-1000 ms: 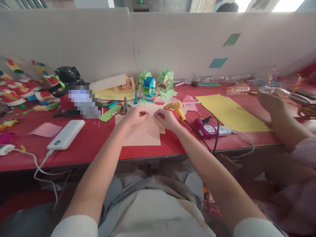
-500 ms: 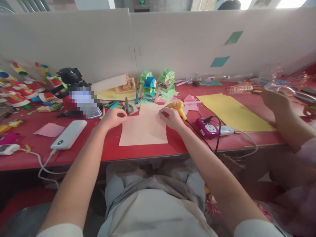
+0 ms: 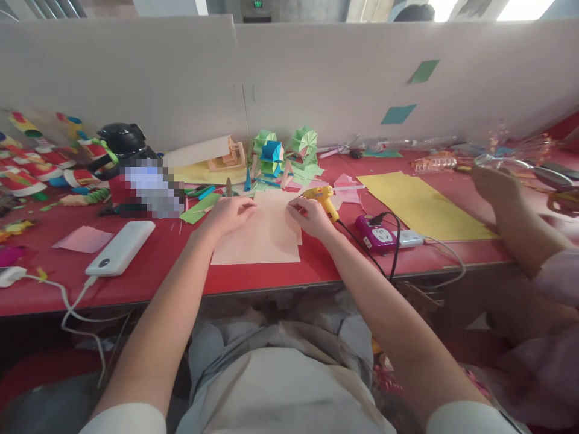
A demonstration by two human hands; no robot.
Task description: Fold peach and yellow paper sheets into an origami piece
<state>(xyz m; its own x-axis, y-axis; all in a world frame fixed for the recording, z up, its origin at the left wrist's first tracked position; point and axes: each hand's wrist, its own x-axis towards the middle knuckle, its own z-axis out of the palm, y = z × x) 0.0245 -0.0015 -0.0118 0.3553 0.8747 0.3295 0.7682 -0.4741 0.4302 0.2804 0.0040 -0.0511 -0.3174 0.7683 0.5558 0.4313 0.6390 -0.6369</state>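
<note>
Narrowly curled, the fingers of the left hand [image 3: 230, 215] and right hand [image 3: 312, 218] bend inward over peach paper sheets [image 3: 256, 247]; whether either pinches the paper cannot be told. Both hands are palm-down, the left over the upper left part of the sheets, the right at their upper right edge, fingertips facing each other across a gap. Bare forearms slant inward from pale sleeves [image 3: 129, 419]. The sheets lie overlapped, edges slightly offset, on the red table [image 3: 253, 280].

Scissors [image 3: 228, 187] show partly behind the left hand; a yellow hot glue gun [image 3: 322, 195] lies just beyond the right. Farther right sits a purple power socket [image 3: 379, 235], its small markings too tiny to read, near a yellow sheet [image 3: 425, 205] and a co-worker's hand [image 3: 495, 185]. Well left, a white power bank [image 3: 121, 248] bears a dark oval whose contents are illegible.
</note>
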